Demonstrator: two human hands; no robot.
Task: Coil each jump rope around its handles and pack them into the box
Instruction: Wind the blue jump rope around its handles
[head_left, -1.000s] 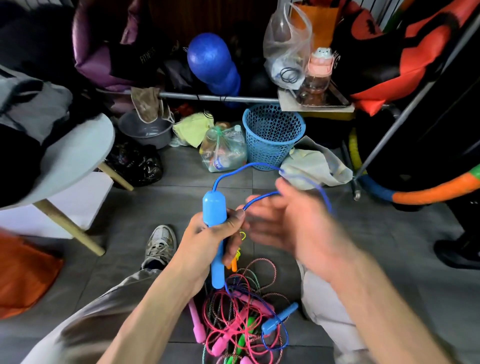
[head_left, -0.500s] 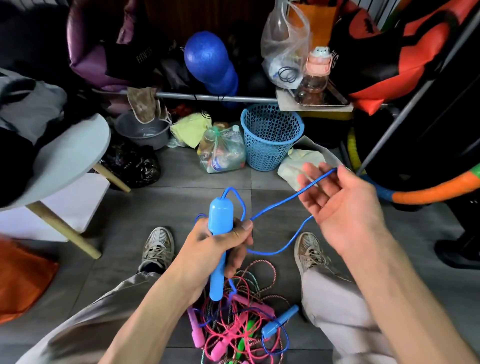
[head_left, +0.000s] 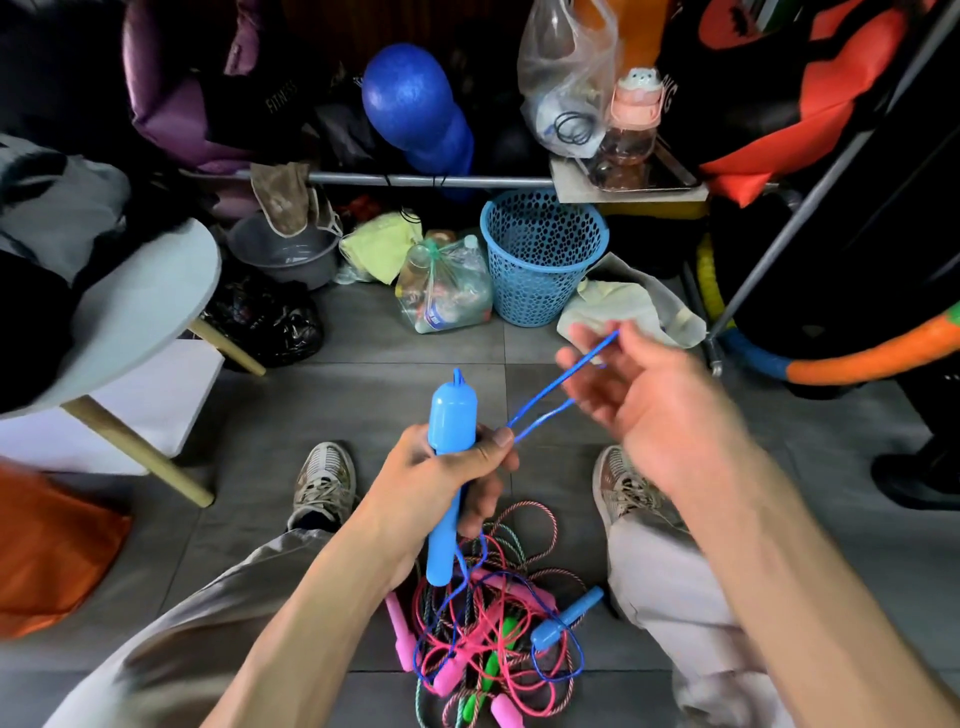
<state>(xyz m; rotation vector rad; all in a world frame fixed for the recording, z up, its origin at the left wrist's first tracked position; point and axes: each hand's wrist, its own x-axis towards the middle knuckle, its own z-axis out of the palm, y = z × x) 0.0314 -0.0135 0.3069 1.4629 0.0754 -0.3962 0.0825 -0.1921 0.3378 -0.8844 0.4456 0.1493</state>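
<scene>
My left hand (head_left: 447, 467) grips a blue jump rope handle (head_left: 451, 415) held upright in front of me. Its thin blue cord (head_left: 545, 402) runs as a doubled strand from my left thumb up and right to my right hand (head_left: 639, 400), whose fingers hold the loop's far end. The rope's second blue handle (head_left: 566, 618) lies on the floor in a tangled pile of jump ropes (head_left: 493, 639) with pink and green handles, between my feet. No box shows in view.
A blue mesh basket (head_left: 543, 254) stands ahead on the grey tile floor, with a bag of bottles (head_left: 444, 291) to its left. A white round table (head_left: 140, 306) is at left. My shoes (head_left: 324, 480) flank the pile. Clutter lines the back.
My right hand drew the blue cord out to the right, away from the handle, and the slack loop has pulled into a tight doubled strand. My left hand kept its grip.
</scene>
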